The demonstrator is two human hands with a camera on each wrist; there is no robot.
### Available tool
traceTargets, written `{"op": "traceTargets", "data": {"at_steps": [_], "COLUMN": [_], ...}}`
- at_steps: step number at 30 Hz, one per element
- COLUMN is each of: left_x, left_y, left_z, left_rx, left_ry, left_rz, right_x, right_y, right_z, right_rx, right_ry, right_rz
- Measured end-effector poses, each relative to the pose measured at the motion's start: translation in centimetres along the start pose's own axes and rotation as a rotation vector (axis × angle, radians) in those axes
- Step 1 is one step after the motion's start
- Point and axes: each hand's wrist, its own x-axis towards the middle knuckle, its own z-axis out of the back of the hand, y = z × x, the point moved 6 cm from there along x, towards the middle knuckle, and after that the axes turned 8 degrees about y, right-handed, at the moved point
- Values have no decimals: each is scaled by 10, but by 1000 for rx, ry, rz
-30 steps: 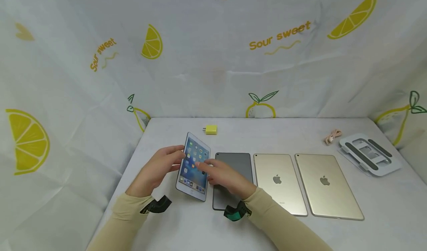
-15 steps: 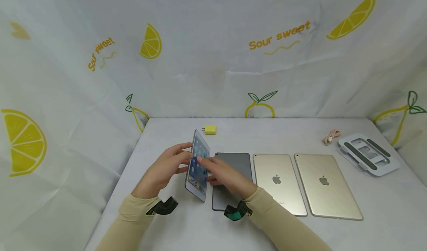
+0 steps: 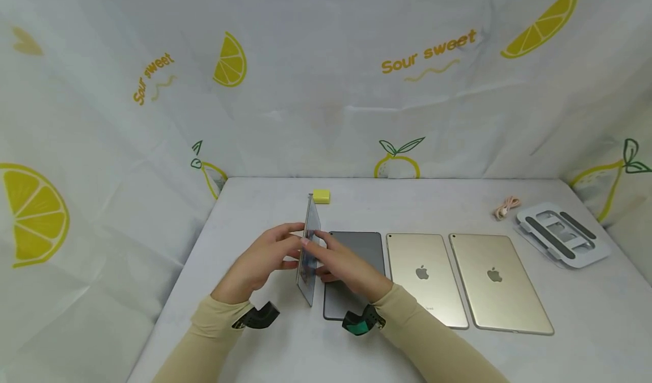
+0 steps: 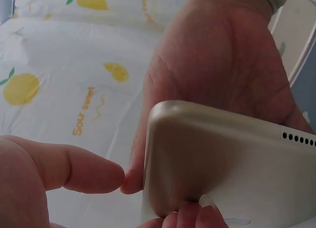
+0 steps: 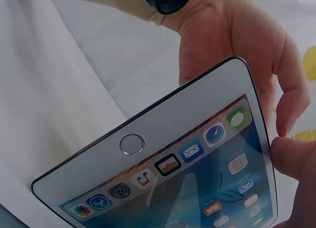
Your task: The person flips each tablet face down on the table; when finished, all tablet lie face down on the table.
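Both hands hold a white-fronted, gold-backed tablet (image 3: 313,216), now almost edge-on in the head view. My left hand (image 3: 262,258) has its fingers at the tablet's left side; in the left wrist view, fingertips (image 4: 190,217) touch the gold back (image 4: 222,159). From the other side my right hand (image 3: 351,267) grips it, thumb at the edge. The lit screen (image 5: 222,178), with app icons and a round home button, shows in the right wrist view. The thumb tips come close together by the edge. Some fingers are hidden behind the tablet.
Under the right hand lies a dark grey tablet (image 3: 356,247), with two gold tablets (image 3: 423,253) (image 3: 496,281) face down beside it. A yellow charger plug (image 3: 321,196) sits behind. Toward the right are a coiled pink cable (image 3: 507,207) and a white folding stand (image 3: 562,233).
The held tablet has turned from showing its screen to nearly edge-on. My left hand has moved to the right with it, while the right hand stays about where it was.
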Motion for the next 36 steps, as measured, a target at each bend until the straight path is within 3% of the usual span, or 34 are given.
{"op": "traceTargets", "data": {"at_steps": [9, 17, 23, 27, 36], "left_x": [8, 31, 46, 48, 46], "left_y": [8, 34, 49, 53, 54], "left_z": [1, 2, -8, -13, -17], "left_rx": [-56, -124, -138, -134, -126], "left_ry": [-15, -38, 0, 16, 5], "left_rz": [28, 100, 144, 151, 178], "right_x": [-1, -5, -16, -24, -38], "right_y": [2, 9, 12, 14, 7], "right_z": [2, 12, 23, 32, 45], "right_rx": [13, 49, 91, 108, 40], "right_ry": [-14, -83, -118, -125, -141], "right_rz": [-7, 61, 129, 152, 164]}}
